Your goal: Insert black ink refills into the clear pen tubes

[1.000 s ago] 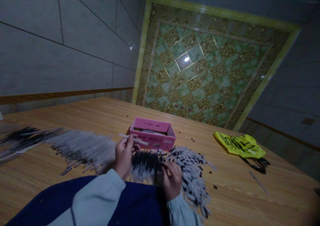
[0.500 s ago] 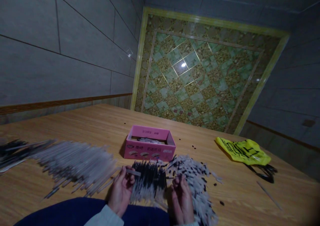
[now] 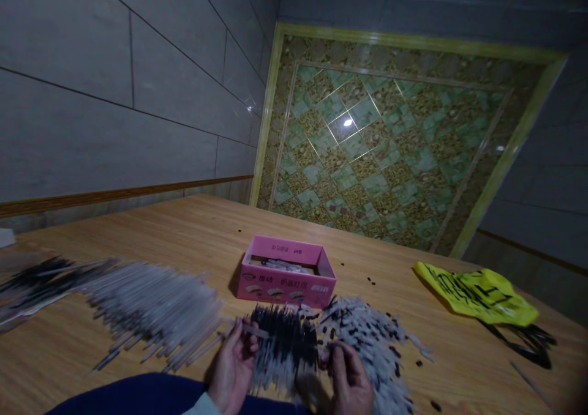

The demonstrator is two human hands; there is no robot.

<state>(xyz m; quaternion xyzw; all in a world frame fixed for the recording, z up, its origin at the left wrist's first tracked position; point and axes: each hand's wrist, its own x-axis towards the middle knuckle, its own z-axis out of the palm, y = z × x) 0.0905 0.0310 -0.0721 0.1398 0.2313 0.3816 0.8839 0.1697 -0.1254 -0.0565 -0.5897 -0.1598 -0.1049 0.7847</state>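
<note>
My left hand [image 3: 236,363] pinches a thin translucent tube [image 3: 255,330] between thumb and fingers, its end pointing right over the row of black-tipped thin sticks [image 3: 287,338]. Those sticks lie side by side between my hands. My right hand [image 3: 346,375] is closed at the thumb and fingertips beside the pile of small translucent pieces with black bits [image 3: 367,329]; what it pinches is too dark and small to make out. Left of my left hand lies a wide heap of long translucent tubes [image 3: 158,311].
Behind the sticks stands an open pink box [image 3: 285,286] with pale slim pieces inside. A yellow bag [image 3: 478,295] with black handles lies at the right, near a loose stick [image 3: 530,381]. Dark sticks [image 3: 41,283] lie far left. Small black bits dot the wooden table [image 3: 193,231].
The view has shifted, so things sit further right. My right hand has turned and its fingers have curled in by the small pieces. My left hand still holds the tube.
</note>
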